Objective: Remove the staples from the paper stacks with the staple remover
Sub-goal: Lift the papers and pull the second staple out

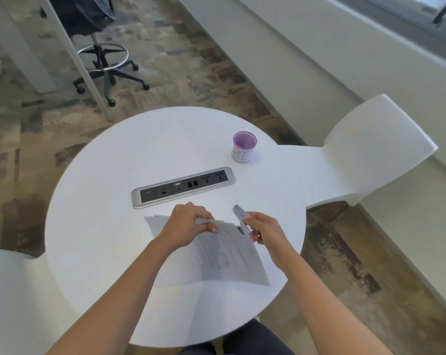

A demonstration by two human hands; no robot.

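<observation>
Round white tabletop [101,201] takes up most of the view. The paper stack [229,257] lies on the near half, right in front of the person, turned at an angle, and more paper pokes out from under it on the left. Behind it is a power outlet strip [183,187] sunk into the tabletop.

Hands: the left hand [188,224] is curled over the far edge of the stack, pinching it and lifting that edge a bit. The right hand [265,230] is wrapped around the staple remover [245,221], whose metal tip points away from the person, just off the stack's far right corner. A little purple-rimmed cup [244,147] marked "BI…" sits further back, presumably for the pulled staples.

Handling-wise I'd say the paper is light and floppy, slides easily on that smooth top and tears if you yank. So pin it flat right next to the staple and let the tool do the prying. Can't actually make out the staple from here, too small.
</observation>
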